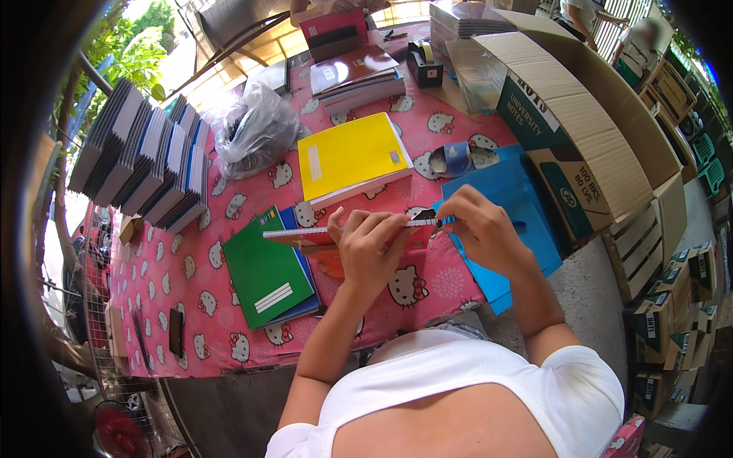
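Note:
My left hand [370,246] grips a thin notebook [298,232], held nearly edge-on above the table with its red-orange cover facing down toward me. At the notebook's right end, my right hand [482,229] is closed in a pinch beside a short dark piece that looks like binding wire. What exactly those fingertips hold is too small to tell. Just beyond the held notebook lies a stack of yellow notebooks [355,156]. To the left, a green notebook [267,267] rests on blue ones. Blue cover sheets [508,210] lie under and beyond my right hand.
Tall stacks of spiral notebooks [141,156] stand at the left, near a clear plastic bag [256,130] of dark contents. A tape dispenser [424,65], a tape roll [458,159] and a large open carton [580,114] occupy the far and right sides. Another person sits opposite, behind a red notebook [334,34].

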`<action>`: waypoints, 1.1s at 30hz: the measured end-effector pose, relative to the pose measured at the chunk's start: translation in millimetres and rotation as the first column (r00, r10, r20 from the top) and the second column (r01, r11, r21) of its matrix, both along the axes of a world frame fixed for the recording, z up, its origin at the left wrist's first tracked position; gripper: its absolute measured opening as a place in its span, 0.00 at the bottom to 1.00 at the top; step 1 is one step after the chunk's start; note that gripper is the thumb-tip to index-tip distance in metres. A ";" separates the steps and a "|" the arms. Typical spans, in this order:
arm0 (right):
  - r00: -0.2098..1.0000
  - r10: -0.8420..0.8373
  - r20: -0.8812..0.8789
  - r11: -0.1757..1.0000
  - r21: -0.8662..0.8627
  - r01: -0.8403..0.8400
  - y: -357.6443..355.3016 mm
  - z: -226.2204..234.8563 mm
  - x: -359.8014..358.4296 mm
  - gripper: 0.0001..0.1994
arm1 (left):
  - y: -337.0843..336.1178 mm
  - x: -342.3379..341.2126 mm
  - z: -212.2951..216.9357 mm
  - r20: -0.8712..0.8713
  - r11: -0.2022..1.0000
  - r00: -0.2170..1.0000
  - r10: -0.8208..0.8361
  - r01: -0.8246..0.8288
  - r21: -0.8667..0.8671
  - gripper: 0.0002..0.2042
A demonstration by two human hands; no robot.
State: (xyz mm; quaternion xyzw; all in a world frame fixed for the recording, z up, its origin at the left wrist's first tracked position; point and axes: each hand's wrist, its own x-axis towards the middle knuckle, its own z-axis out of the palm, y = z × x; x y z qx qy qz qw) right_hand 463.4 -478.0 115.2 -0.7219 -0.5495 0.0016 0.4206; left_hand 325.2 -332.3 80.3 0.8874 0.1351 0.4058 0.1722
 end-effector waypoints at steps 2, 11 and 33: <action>0.994 0.110 0.009 0.994 -0.021 -0.110 -1.9 -4.1 3.3 0.12 | -0.2 -1.0 -0.2 -0.001 1.000 1.000 -0.008 0.008 0.002 0.07; 0.992 0.122 0.044 0.991 -0.054 -0.120 5.7 -2.5 0.9 0.12 | 0.2 0.2 -1.4 0.005 1.000 1.000 -0.023 0.023 0.002 0.06; 0.997 0.062 0.042 0.998 0.018 -0.063 8.0 1.1 -6.1 0.11 | 0.4 0.0 -5.8 0.032 1.000 0.999 -0.010 0.010 0.016 0.08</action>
